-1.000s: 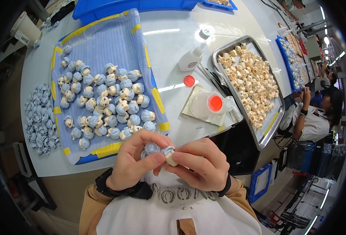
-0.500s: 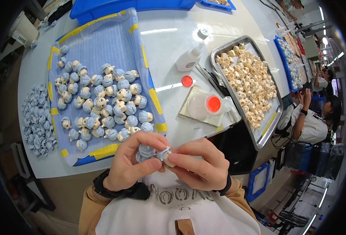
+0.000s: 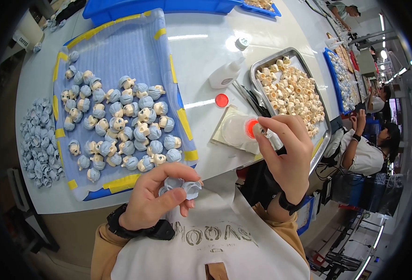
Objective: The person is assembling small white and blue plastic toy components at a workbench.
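My left hand (image 3: pixel 146 199) is closed around light-blue doll hair pieces (image 3: pixel 192 190), just in front of the table edge. To the right, my right hand (image 3: pixel 291 161) pinches a small cream doll head (image 3: pixel 261 130) between thumb and fingertips, with a bit of its painted eye showing. That head is right beside the red top (image 3: pixel 251 127) of a translucent bottle (image 3: pixel 230 129), and I cannot tell whether they touch. The bottle stands on a pale square pad (image 3: pixel 217 138). Further left, a blue lined tray (image 3: pixel 117 56) holds several doll heads fitted with blue hair.
A metal tray (image 3: pixel 326 140) of cream head parts lies at the right. Loose blue hair pieces (image 3: pixel 40 144) are heaped at the far left. A white squeeze bottle (image 3: pixel 226 73) and a red cap (image 3: pixel 221 100) stand mid-table. Co-workers (image 3: pixel 371 144) sit at the right.
My right hand has left my left hand and moved right to the bottle's red top, carrying the doll head. My left hand stays nearly in place with the blue hair pieces.
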Motion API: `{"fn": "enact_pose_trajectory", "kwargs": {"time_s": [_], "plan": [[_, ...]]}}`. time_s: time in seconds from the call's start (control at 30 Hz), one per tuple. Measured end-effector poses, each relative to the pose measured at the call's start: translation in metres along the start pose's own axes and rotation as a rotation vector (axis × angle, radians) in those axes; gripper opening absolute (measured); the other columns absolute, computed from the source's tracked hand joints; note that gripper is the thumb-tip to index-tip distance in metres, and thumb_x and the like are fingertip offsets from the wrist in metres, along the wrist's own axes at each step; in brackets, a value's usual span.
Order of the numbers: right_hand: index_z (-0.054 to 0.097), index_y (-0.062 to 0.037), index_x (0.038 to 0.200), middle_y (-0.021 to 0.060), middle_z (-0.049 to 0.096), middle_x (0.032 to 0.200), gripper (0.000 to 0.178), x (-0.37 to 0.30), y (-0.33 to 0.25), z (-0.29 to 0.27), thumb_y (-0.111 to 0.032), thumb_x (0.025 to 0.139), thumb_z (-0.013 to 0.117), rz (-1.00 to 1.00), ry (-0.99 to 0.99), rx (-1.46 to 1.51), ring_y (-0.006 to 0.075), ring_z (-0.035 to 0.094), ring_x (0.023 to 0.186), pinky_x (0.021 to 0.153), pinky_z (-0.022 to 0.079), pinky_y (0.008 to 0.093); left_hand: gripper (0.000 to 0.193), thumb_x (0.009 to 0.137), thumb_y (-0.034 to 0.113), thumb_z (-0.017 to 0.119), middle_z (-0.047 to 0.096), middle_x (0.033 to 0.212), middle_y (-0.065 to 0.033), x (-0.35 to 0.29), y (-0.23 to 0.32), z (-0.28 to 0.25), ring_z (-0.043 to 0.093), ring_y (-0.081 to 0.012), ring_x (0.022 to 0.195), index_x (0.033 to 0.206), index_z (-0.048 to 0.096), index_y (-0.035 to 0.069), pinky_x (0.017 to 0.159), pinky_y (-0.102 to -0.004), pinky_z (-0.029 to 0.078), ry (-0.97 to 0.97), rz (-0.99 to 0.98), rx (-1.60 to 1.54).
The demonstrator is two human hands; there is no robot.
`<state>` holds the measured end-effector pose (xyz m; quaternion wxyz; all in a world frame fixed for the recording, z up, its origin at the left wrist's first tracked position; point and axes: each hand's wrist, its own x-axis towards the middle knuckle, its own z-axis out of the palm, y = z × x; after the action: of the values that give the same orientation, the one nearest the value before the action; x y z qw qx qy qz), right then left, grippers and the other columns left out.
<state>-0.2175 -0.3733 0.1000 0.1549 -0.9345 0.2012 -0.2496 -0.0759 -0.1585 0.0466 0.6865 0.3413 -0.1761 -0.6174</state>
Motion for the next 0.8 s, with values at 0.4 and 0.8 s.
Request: {"fn": "enact_pose_trajectory", "kwargs": {"time_s": [0.4, 0.8], "plan": [[0.065, -0.0023, 0.09, 0.0093, 0.06, 0.084, 0.022, -0.002, 0.001, 0.0, 0.0, 0.07, 0.072, -0.003, -0.029, 0.003, 0.0252, 0.056, 0.075, 0.064, 0.046, 0.0334, 0.031, 0.091, 0.008, 0.054, 0.057, 0.104, -0.0104, 0.003, 0.001, 0.005, 0.062, -0.0143, 0.087, 0.119, 0.05, -0.005, 0.073, -0.0267, 0.052, 0.013, 0.03, 0.046], [0.065, -0.0027, 0.098, 0.0085, 0.065, 0.088, 0.043, -0.035, -0.039, 0.008, 0.003, 0.058, 0.079, -0.117, 0.012, 0.632, 0.0214, 0.061, 0.072, 0.062, 0.047, 0.0296, 0.034, 0.084, 0.001, 0.063, 0.06, 0.104, -0.0106, 0.01, 0.003, 0.017, 0.06, -0.0114, 0.081, 0.116, 0.052, -0.005, 0.067, -0.0231, 0.051, 0.09, 0.049, 0.043]]}}
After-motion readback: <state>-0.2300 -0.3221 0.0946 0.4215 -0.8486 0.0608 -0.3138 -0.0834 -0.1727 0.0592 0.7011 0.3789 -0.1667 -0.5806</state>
